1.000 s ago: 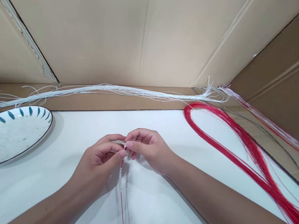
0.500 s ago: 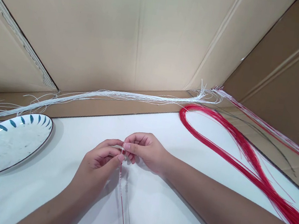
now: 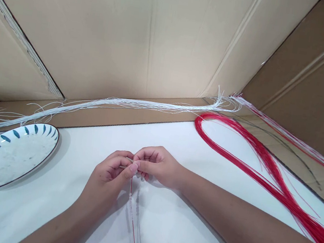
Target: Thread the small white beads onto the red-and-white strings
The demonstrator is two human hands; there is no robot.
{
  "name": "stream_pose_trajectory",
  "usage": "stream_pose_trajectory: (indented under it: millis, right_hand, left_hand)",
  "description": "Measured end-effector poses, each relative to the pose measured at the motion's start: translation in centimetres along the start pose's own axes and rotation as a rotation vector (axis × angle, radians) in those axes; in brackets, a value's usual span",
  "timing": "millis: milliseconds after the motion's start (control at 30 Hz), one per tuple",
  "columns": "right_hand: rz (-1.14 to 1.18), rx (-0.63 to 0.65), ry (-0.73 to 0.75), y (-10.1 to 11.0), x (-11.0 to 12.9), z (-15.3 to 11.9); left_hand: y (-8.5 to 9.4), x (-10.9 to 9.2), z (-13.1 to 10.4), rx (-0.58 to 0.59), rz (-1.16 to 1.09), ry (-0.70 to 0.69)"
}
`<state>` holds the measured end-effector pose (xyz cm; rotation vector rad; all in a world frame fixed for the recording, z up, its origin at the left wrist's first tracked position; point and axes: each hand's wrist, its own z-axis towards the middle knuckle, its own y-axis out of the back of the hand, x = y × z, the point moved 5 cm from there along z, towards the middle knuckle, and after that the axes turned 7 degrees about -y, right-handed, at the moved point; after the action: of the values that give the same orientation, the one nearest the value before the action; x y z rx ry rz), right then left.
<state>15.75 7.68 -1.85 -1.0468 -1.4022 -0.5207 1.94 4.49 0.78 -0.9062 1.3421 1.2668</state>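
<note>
My left hand (image 3: 112, 173) pinches the top of a thin red and white cord (image 3: 132, 230) between thumb and fingers. Fingertips of my right hand (image 3: 156, 164) meet those of the left at the same spot and are closed on the cord's upper end. From the fingers the cord hangs down toward the bottom edge, with small pale bits along its upper part. The very tip between the fingers is mostly hidden.
An oval plate (image 3: 15, 157) with blue-green leaf marks stands at the left, holding small clear pieces. White strands (image 3: 134, 103) lie along the cardboard back. A looped bundle of red strands (image 3: 235, 160) lies at the right, beside more red and white strands (image 3: 292, 136).
My left thumb has moved slightly up and right, closing against my right fingertips. The white end that stood between the hands is now covered by fingers.
</note>
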Motion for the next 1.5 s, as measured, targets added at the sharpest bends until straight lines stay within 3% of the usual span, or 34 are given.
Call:
stream_pose_trajectory:
  millis: [233, 533, 1100, 1167, 1300, 1500]
  right_hand:
    - [0.010, 0.022, 0.025, 0.1, -0.1, 0.0]
    - [0.104, -0.053, 0.096, 0.2, 0.4, 0.1]
    - [0.023, -0.094, 0.037, 0.5, 0.1, 0.2]
    - [-0.073, -0.217, 0.080, 1.5, 0.3, 0.3]
    - [-0.572, -0.504, 0.171, 3.5, 1.2, 0.3]
    - [-0.864, -0.449, 0.170, 3.0, 1.5, 0.4]
  left_hand:
    - [-0.3, 0.2, 0.1, 0.051, -0.054, 0.004]
    - [-0.4, 0.6, -0.3, 0.168, -0.009, 0.044]
    - [0.1, 0.3, 0.0, 0.021, -0.015, 0.028]
    - [0.2, 0.6, 0.1, 0.000, -0.006, 0.039]
    - [0.6, 1.3, 0.2, -0.031, -0.049, 0.078]
    - [0.5, 1.4, 0.2, -0.025, -0.044, 0.088]
